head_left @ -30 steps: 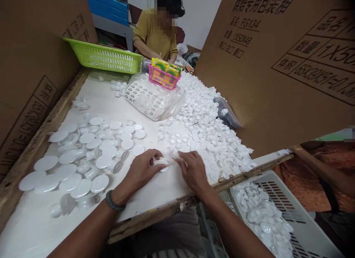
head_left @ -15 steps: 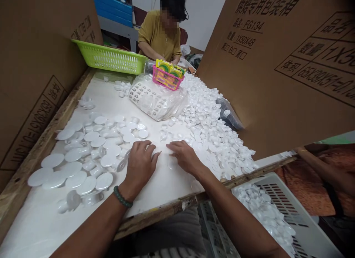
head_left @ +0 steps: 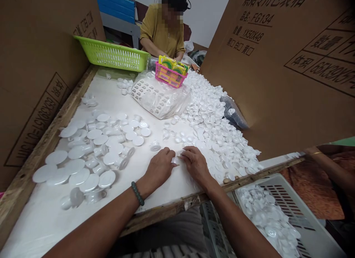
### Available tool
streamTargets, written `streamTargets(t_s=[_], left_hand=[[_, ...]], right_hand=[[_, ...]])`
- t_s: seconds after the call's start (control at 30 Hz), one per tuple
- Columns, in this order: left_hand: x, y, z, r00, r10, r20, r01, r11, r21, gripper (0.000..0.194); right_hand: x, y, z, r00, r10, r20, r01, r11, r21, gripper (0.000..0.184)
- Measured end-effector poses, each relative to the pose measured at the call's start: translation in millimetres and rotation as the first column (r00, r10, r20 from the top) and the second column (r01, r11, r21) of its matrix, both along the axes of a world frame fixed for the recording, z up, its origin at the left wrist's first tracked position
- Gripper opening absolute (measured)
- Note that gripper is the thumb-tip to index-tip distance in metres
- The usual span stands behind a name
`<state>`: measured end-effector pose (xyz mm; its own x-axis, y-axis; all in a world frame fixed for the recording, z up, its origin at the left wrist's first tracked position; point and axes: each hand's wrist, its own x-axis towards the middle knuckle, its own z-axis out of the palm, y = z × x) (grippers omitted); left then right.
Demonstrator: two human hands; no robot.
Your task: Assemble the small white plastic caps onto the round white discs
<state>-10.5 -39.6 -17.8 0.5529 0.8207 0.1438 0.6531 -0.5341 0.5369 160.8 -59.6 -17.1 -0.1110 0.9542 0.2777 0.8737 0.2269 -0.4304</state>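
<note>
My left hand (head_left: pixel 161 167) is closed near the front of the white tabletop, its thumb and fingers pinching a small round white plastic piece (head_left: pixel 173 160). Just to the right, my right hand (head_left: pixel 196 166) has its fingers curled together, thumb side towards the left hand. A bit of white shows at its fingertips, too small to make out. Beyond the left hand lies a white plastic disc piece (head_left: pixel 155 146) with a raised part. Larger white disc pieces (head_left: pixel 94 134) are spread over the table's left side. A big heap of small white plastic pieces (head_left: pixel 213 126) covers the right side.
A clear plastic bag (head_left: pixel 155 99) lies mid-table, with a pink basket (head_left: pixel 170 78) of yellow packets on it. A green basket (head_left: pixel 116 58) stands behind. Cardboard walls (head_left: pixel 266 84) rise at both sides. A grey crate (head_left: pixel 307 221) of white pieces sits below right. Two co-workers are nearby.
My hands have moved apart, then back close together. My left hand went left and returned, now pinching a small piece; a disc piece now shows on the table beyond it.
</note>
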Motion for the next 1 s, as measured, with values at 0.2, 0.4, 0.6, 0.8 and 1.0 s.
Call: streamTargets(t_s=[0.2, 0.4, 0.6, 0.8, 1.0], left_hand=[[-8, 5, -4.6, 0.992, 0.050, 0.120, -0.061, 0.994, 0.089, 0.008], [-19, 3, -4.4, 0.983, -0.023, 0.184, 0.007, 0.996, 0.086, 0.006], [-21, 4, -6.1, 0.958, 0.240, 0.157, -0.245, 0.969, 0.010, 0.025], [-19, 13, -0.6, 0.950, 0.304, 0.072, -0.299, 0.951, -0.073, 0.022], [-18, 20, 0.0, 0.933, 0.347, 0.092, -0.332, 0.932, -0.148, 0.017]], right_hand=[[-4, -3, -1.5, 0.999, -0.029, -0.022, 0.029, 1.000, 0.012, 0.019], [-7, -3, 1.0, 0.985, -0.016, -0.170, 0.022, 0.999, 0.034, 0.018], [-14, 13, 12.6, 0.947, -0.005, -0.320, 0.026, 0.998, 0.063, 0.016], [-28, 52, 14.9, 0.987, 0.094, -0.131, -0.087, 0.994, 0.061, 0.017], [-33, 52, 10.7, 0.968, 0.223, 0.119, -0.222, 0.975, -0.022, 0.024]])
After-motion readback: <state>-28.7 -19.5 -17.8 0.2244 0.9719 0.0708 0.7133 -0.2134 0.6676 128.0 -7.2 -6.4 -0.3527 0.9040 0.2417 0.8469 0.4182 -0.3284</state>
